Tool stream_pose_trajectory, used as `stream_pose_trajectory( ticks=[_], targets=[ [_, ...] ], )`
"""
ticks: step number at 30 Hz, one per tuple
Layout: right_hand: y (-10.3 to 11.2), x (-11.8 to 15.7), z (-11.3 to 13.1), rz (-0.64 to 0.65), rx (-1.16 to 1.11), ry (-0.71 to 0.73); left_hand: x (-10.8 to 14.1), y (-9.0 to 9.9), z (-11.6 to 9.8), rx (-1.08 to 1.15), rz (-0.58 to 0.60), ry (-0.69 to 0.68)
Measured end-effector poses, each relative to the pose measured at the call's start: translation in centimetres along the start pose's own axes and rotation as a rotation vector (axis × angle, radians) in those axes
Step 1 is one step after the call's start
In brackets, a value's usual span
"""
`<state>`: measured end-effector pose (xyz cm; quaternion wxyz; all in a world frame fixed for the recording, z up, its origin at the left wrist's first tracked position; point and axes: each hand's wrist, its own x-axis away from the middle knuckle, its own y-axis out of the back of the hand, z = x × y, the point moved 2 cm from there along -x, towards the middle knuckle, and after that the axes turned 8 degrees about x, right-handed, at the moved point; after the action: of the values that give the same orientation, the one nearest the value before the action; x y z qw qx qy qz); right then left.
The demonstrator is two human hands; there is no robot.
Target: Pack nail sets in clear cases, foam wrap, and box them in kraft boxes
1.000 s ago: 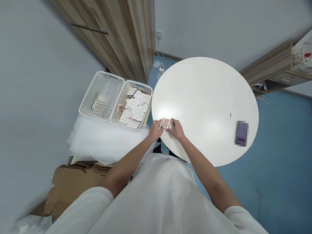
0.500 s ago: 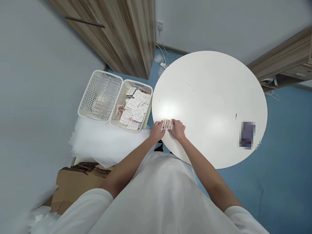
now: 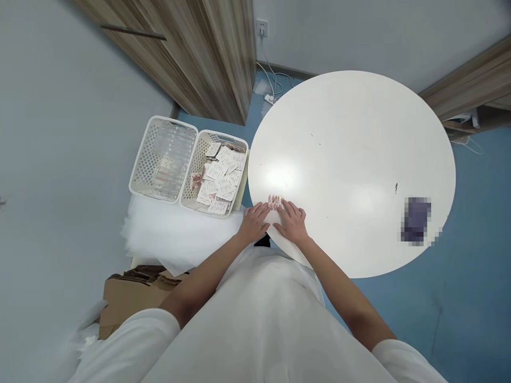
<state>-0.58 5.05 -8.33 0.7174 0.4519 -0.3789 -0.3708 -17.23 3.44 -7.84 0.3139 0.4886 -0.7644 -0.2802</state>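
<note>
A small rectangular card with rows of pinkish, nail-shaped pieces, like a set of press-on nails (image 3: 275, 202), lies on the white round table (image 3: 351, 138) close to its near left edge. My left hand (image 3: 254, 221) is at the left of the card, fingers stretched out and fingertips at its lower left edge. On the other side, my right hand (image 3: 292, 219) lies with fingers spread and its index fingertip at the card's right edge. Both thumbs point inward, apart from the card.
Left of the table stand two white baskets: one with clear plastic cases (image 3: 171, 154), the other with many white printed cards (image 3: 219, 175). White foam sheets (image 3: 179, 229) and cardboard (image 3: 131, 298) are below them. A pixelated dark object (image 3: 415, 219) lies at the table's right.
Both hands have loosened from holding the card by its sides; it now lies on the table and my fingers are stretched out. The view has shifted slightly.
</note>
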Motion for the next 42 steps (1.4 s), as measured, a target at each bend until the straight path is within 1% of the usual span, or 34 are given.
stream_pose_trajectory(
  ticks=[4,7,11,16,26,30,35,39,42],
  targets=[
    [0.1,-1.0,0.4,0.006,0.009,-0.023,-0.7,0.4,0.1,-0.045,-0.015,0.032],
    [0.2,-1.8,0.6,0.006,0.009,-0.019,-1.3,0.7,0.3,-0.068,-0.043,0.041],
    [0.3,-2.5,0.9,0.003,0.011,-0.010,-1.5,0.9,0.6,-0.087,-0.053,0.061],
    [0.3,-2.6,1.1,0.000,0.013,-0.020,-1.5,0.9,0.7,-0.082,-0.059,0.079],
    [0.4,-2.2,1.2,-0.011,0.015,-0.030,-1.3,0.6,0.7,-0.102,-0.047,0.074],
    [0.5,-1.3,0.9,-0.014,0.016,-0.055,-1.1,0.4,0.7,-0.086,-0.067,0.070],
    [1.3,1.2,0.1,-0.040,0.034,-0.075,-0.4,0.3,0.5,-0.039,-0.142,0.074],
    [2.3,3.4,-0.9,-0.059,0.049,-0.036,1.1,0.4,-0.6,-0.030,-0.210,0.119],
    [3.1,4.9,-1.8,-0.063,0.054,0.030,2.8,-0.2,-2.0,-0.032,-0.255,0.163]
  ],
)
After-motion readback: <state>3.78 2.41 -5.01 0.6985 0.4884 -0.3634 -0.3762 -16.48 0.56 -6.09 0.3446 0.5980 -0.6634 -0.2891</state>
